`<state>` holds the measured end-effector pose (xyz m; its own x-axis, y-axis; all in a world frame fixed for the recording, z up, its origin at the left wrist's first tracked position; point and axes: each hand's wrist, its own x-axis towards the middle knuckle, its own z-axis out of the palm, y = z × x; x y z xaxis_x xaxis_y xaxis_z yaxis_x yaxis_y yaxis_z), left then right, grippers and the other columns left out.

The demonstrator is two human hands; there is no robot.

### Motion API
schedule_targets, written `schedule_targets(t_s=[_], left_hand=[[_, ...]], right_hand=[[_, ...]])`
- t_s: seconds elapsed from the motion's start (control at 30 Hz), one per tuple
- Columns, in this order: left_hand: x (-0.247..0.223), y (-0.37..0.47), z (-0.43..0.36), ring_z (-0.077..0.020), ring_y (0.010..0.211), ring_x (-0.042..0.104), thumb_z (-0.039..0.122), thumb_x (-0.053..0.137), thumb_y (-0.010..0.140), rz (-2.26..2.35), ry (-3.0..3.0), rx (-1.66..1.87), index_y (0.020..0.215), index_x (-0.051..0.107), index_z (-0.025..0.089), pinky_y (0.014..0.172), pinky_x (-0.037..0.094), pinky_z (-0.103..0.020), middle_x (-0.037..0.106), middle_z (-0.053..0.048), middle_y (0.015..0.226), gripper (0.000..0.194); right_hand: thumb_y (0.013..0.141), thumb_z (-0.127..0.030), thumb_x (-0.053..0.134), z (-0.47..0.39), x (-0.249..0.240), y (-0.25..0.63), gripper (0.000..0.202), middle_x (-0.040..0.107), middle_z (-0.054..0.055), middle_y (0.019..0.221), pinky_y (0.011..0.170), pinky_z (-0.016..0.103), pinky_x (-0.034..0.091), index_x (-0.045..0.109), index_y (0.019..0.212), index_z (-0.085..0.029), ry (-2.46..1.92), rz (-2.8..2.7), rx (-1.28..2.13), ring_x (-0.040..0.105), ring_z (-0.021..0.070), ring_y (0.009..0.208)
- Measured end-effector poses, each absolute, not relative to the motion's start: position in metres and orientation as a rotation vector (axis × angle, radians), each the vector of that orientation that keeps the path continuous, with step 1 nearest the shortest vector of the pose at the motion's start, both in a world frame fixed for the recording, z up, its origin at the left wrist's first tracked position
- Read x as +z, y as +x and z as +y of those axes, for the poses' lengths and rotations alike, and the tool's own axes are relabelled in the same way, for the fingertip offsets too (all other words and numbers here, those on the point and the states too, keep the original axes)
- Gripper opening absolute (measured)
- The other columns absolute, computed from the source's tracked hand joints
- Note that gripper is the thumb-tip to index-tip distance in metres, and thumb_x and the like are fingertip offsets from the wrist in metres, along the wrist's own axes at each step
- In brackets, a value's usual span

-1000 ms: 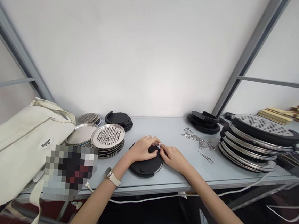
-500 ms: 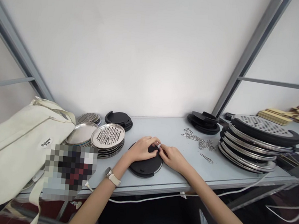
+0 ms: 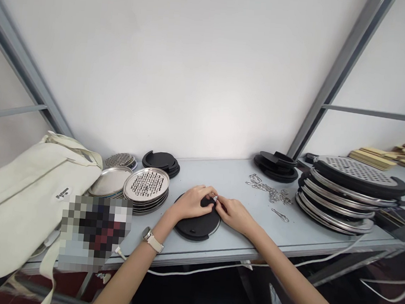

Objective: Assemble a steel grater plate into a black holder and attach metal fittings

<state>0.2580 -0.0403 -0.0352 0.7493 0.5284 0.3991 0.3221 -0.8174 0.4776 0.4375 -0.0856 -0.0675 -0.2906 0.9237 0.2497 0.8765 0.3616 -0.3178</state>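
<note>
A round black disc [image 3: 198, 225] with a thin metal rim showing at its right lies near the table's front edge. My left hand [image 3: 196, 202] rests over its upper part, fingers curved round toward its far right edge. Beside it my right hand [image 3: 233, 214] has its fingers pinched at that same edge. Between the fingertips of both hands is a small whitish or shiny piece [image 3: 215, 198], too small to make out. To the left stands a stack of round metal grater discs [image 3: 149, 185]. Metal clips [image 3: 272, 192] lie in a loose pile to the right, with a single clip [image 3: 280, 215] nearer.
Black round holders stand at the back left [image 3: 161, 161] and back right [image 3: 275, 165]. A tall stack of discs [image 3: 347, 198] fills the right side. A cream bag [image 3: 32, 194] lies at the left. A white cable [image 3: 195, 270] runs below the table edge [image 3: 229, 253].
</note>
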Motion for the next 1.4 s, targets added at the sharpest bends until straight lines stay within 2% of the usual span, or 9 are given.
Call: schedule_targets(t_s=[0.53, 0.97, 1.4], left_hand=[[-0.0369, 0.258, -0.0389, -0.0168, 0.085, 0.055, 0.015, 0.053, 0.075, 0.659, 2.573, 0.742, 0.103, 0.052, 0.021, 0.08, 0.044, -0.029, 0.059, -0.002, 0.09, 0.028], [-0.0391, 0.2575, -0.0379, -0.0155, 0.085, 0.056, 0.013, 0.051, 0.077, 0.656, 2.549, 0.759, 0.1, 0.052, 0.021, 0.079, 0.044, -0.028, 0.058, -0.002, 0.091, 0.025], [-0.0404, 0.2573, -0.0366, -0.0146, 0.084, 0.053, 0.009, 0.048, 0.076, 0.608, 2.55, 0.763, 0.104, 0.048, 0.019, 0.08, 0.045, -0.029, 0.053, -0.004, 0.1, 0.029]], right_hand=[[0.091, -0.025, 0.032, -0.0871, -0.0651, 0.4364, 0.026, 0.063, 0.004, 0.07, 0.057, 0.024, 0.027, 0.056, 0.088, -0.017, -1.607, -2.236, 0.176, 0.054, 0.0131, 0.058], [0.089, -0.027, 0.034, -0.0889, -0.0614, 0.4346, 0.027, 0.056, 0.0, 0.059, 0.052, 0.022, 0.026, 0.055, 0.075, -0.018, -1.577, -2.157, 0.258, 0.047, 0.0104, 0.049], [0.094, -0.028, 0.028, -0.085, -0.0674, 0.4373, 0.028, 0.062, 0.003, 0.069, 0.056, 0.023, 0.027, 0.054, 0.094, -0.018, -1.6, -2.216, 0.142, 0.056, 0.0143, 0.059]])
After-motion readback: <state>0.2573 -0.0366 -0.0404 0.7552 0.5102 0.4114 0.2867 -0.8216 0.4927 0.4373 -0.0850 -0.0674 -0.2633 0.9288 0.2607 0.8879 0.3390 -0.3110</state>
